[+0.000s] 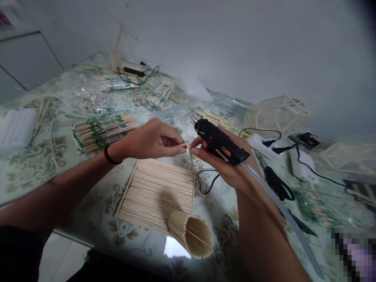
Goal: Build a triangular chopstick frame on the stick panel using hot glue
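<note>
My left hand point(164, 139) is closed in a pinch, with finger and thumb at the end of a thin wooden stick point(191, 158). Opposite it, my right hand point(223, 156) grips a black hot glue gun point(220, 141) whose metal nozzle points up and left. Its thumb and fingertip also meet near the stick's end, almost touching the left fingertips. Below both hands lies a flat panel of wooden sticks point(158, 188) set side by side, with edge strips. A round tube of wooden sticks point(196, 237) rests on its side at the panel's front right corner.
Bundled chopsticks in green-printed wrappers point(104, 131) lie left and behind. A power strip point(263, 145) with plugged black cords sits to the right, near a lattice stick frame point(277, 113). A white box-shaped object point(19, 127) stands far left on the flowered tablecloth point(85, 188).
</note>
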Motion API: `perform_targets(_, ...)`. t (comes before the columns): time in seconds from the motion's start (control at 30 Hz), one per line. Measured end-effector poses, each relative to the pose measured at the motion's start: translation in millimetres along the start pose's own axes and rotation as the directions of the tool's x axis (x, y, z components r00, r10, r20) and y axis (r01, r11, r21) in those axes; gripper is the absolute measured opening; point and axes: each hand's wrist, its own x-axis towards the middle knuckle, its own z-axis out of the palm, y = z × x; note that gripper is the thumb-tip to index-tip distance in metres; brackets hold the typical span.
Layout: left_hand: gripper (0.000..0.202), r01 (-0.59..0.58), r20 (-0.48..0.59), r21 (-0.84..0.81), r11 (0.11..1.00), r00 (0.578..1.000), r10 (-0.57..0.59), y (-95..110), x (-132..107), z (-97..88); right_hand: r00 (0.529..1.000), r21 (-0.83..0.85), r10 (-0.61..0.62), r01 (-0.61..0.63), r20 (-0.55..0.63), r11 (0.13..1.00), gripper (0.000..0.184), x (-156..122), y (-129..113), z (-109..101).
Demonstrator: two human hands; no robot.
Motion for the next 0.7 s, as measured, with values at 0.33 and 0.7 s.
perform_targets(0.33, 0.018, -0.002, -0.003, -0.003, 1.0, 1.0, 0.002, -1, 0, -0.5, 1.0, -0.024, -0.008, 0.008, -0.005, 1.0, 0.038, 0, 3, -3)
perform_targets(0.7, 0.031, 0.001, 0.079, 0.092, 0.996, 0.997, -0.009, -8, -11, -13.0, 0.986, -0.098, 0.006, -0.023, -0.165, 0.995, 0.026, -9, 24, -50)
